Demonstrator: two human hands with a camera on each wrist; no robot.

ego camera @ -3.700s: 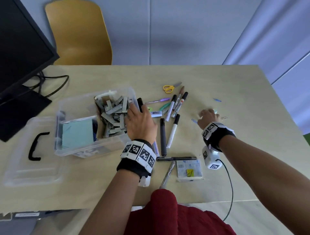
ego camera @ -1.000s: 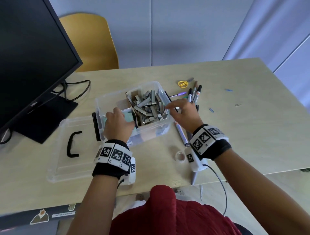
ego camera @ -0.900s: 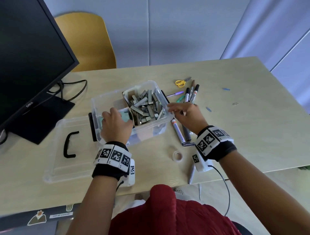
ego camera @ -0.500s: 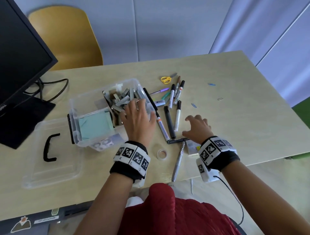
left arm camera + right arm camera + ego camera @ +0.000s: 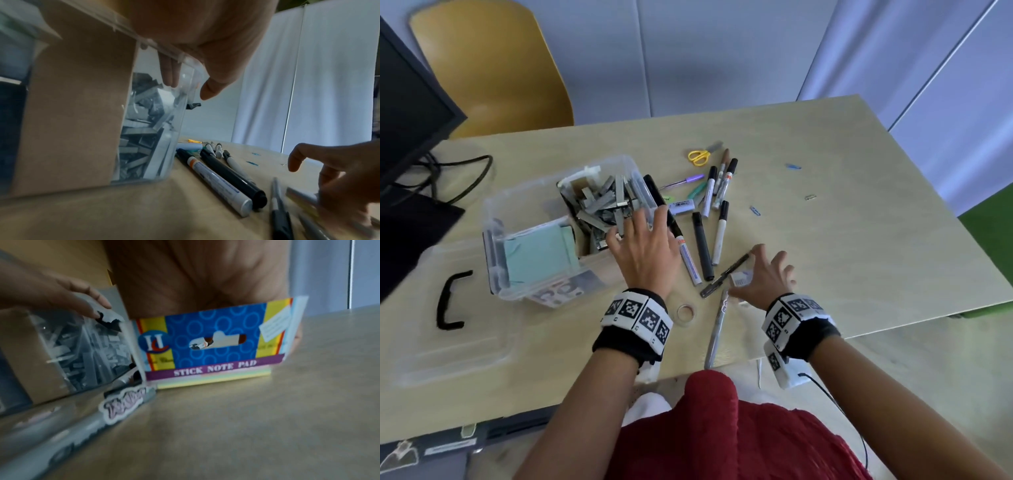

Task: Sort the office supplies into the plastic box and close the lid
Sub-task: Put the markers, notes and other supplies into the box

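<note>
**Sticky-note pad coming up off the bench**

Nearest the person, the right hand (image 5: 763, 281) has its fingers and thumb curled round the sticky-note pad (image 5: 213, 344), which the right wrist view shows tipped up on one long edge, printed face toward the wrist, its long axis running roughly across the bench (image 5: 859, 240). A silver marker (image 5: 717, 325) lies just beside it, pointing from the bench's near edge toward the box. The step in hand looks like gathering the pad; the next move calls for lifting it clear of the pens and carrying it leftward over the rim.

Farther on, the left hand (image 5: 643, 250) rests with straight, spread fingers over the right rim of the plastic box (image 5: 493, 240), steadying it and gripping nothing. Staple strips fill the box's right part, a pale green pad the left. Markers (image 5: 702, 246) lie loose just right of the box, mostly pointing away from the person. The lid (image 5: 448, 342) lies off to the left, so closing is still well ahead.
</note>
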